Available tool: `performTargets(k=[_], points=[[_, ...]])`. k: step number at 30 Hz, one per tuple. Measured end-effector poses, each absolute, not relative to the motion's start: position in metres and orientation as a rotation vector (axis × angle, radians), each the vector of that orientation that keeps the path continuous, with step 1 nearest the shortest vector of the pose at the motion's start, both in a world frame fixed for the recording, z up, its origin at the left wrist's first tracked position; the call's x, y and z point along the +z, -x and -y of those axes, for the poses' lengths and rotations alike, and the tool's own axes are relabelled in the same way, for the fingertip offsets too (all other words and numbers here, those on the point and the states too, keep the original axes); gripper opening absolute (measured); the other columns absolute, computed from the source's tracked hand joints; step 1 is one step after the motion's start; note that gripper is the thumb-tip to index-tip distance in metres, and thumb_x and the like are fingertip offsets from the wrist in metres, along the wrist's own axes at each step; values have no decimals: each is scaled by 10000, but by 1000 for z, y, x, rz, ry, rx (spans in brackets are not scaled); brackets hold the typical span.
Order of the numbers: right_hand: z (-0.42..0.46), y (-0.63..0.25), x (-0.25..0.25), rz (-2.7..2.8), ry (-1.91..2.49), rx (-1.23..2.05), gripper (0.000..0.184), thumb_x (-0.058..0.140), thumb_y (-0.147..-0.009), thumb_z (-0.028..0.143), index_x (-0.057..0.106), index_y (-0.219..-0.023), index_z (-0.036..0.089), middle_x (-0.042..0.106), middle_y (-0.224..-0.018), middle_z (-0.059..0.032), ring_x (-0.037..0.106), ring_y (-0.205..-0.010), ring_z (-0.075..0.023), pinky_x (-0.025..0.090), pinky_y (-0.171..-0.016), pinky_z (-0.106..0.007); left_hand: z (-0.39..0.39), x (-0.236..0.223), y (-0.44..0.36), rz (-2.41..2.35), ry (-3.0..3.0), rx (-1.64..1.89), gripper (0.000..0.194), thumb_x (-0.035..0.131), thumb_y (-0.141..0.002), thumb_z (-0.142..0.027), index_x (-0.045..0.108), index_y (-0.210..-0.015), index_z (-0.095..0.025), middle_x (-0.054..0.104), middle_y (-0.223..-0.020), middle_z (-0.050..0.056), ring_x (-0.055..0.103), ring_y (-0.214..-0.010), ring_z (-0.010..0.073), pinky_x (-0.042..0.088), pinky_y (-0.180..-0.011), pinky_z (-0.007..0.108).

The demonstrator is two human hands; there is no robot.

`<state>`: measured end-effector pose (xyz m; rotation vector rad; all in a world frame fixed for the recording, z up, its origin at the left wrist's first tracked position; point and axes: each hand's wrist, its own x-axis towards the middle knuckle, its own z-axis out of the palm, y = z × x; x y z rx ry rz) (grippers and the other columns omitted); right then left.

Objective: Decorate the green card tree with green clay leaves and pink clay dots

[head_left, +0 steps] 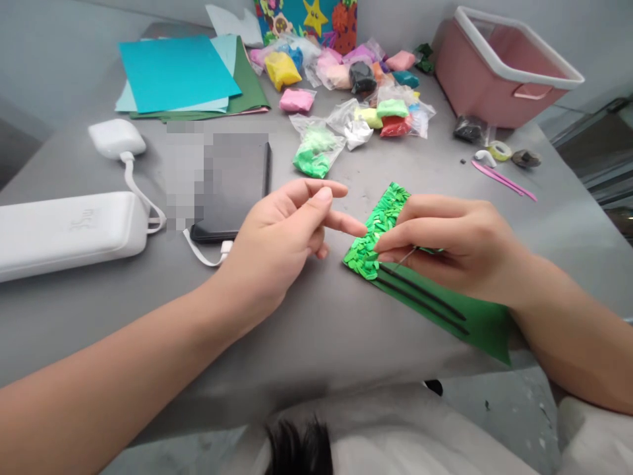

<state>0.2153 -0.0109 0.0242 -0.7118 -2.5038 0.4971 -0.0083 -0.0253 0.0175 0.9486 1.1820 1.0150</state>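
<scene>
Dark hair [299,448] hangs at the near edge. Beyond it on the grey table [297,343], right of centre, lies a green card [487,326] with two dark strips [430,297] and leafy green clay [376,231] across its far left part. The right hand [459,237] pinches a thin tool [406,257] over it; the left hand [291,231] points towards the clay, though whether its thumb and finger meet, I cannot tell.

Gray table [306,343], green card [465,316], colored clay packets [281,70], pink bin [479,86], white power bank [74,231], dark phone [237,185]
</scene>
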Motion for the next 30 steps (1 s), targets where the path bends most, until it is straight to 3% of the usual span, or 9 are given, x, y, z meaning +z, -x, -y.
performTargets(k=[11,21,30], points=[[6,-212,14,2641,707,597,149,571,-1016,204,718,-1023,188,611,-910,-41,598,-784,-130,488,-711,-265,15,12,14,-1208,-1052,992,131,538,-968,-218,618,-1066,-185,743,-671,23,307,-436,79,324,-485,233],[6,-211,13,2643,692,615,170,541,-1029,214,707,-1022,181,622,-933,-57,613,-802,-144,493,-719,-279,18,13,14,-1222,-1041,1008,178,605,-922,-277,620,-1087,-212,725,-703,17,326,-454,106,343,-505,282],[5,-211,15,2624,645,689,140,579,-1017,202,715,-1030,174,614,-937,-49,603,-811,-121,494,-747,-255,17,12,15,-1223,-1066,953,179,579,-925,-268,598,-1093,-209,722,-679,12,314,-425,87,306,-478,258]])
